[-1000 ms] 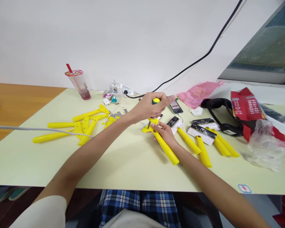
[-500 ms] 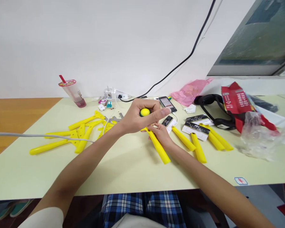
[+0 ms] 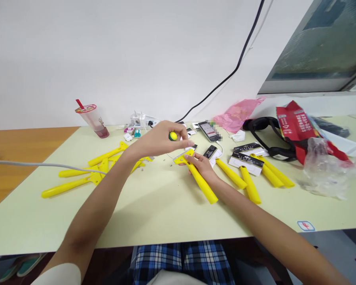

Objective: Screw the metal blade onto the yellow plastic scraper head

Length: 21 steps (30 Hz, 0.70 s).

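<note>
In my left hand (image 3: 157, 138) is a screwdriver (image 3: 173, 136); the rounded yellow and green end of its handle shows between curled fingers, and its shaft is hidden. My right hand (image 3: 203, 165) grips a yellow scraper (image 3: 202, 182) near its head, the handle slanting down toward me. A thin metal strip shows along the scraper's wide head, just below my left hand. The screwdriver is apart from the scraper. Several more yellow scraper handles (image 3: 67, 187) lie in a pile on the left, partly behind my left forearm. Tiny metal bits (image 3: 171, 165) lie on the table between.
Yellow scrapers with black-and-white cards (image 3: 245, 163) lie right of my right hand. A phone (image 3: 208, 131) lies behind. At right are black headgear (image 3: 269, 136), a red package (image 3: 295, 122) and clear plastic (image 3: 320, 170). A drink cup (image 3: 94, 120) stands back left. A grey cable (image 3: 47, 164) crosses the left side.
My left hand has lifted the screwdriver off the scraper and shifted slightly left. The scraper's head now shows; my right hand still grips it.
</note>
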### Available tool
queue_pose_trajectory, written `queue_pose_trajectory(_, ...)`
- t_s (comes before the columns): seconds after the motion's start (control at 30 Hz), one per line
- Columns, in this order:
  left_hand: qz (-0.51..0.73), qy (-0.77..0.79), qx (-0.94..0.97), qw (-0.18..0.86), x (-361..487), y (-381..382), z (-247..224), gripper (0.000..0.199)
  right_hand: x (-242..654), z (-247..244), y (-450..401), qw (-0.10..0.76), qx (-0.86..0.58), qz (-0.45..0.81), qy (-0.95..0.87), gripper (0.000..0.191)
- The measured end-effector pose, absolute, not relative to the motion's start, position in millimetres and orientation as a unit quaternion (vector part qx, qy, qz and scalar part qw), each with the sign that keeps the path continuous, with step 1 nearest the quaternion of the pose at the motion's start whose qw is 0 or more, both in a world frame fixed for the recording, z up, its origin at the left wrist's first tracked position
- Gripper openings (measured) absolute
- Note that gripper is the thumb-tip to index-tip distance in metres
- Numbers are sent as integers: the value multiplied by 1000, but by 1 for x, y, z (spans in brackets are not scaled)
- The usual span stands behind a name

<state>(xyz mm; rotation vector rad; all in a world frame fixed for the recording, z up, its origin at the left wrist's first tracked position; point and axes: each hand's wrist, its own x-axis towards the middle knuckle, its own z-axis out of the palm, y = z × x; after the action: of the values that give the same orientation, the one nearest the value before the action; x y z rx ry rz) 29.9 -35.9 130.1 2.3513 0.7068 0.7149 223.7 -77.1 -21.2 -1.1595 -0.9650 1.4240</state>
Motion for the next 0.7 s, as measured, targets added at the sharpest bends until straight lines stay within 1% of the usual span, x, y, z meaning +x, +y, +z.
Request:
queue_pose_trajectory(0.1, 145, 274, 917, 251, 34, -27, 114, 28, 227, -23, -74, 494, -486, 595, -407, 40)
queue_pose_trajectory(0.2, 68, 275, 923, 260, 40, -18, 98, 24, 228, -23, -74, 493, -488, 594, -407, 47)
queue_pose_trajectory(0.3, 60, 274, 921, 272, 43, -13, 91, 20, 225, -20, -76, 515, -475, 594, -395, 49)
queue_pose_trajectory(0.47, 63, 285, 916, 275, 39, -8, 93, 23, 220, -15, -82, 544, -442, 602, -384, 50)
queue_pose_trajectory(0.53, 60, 303, 910, 276, 37, -5, 93, 29, 220, -14, -83, 544, -435, 605, -385, 50)
queue_pose_trajectory(0.7, 44, 352, 896, 268, 33, 3, 86, 55, 222, -18, -82, 523, -440, 611, -400, 49)
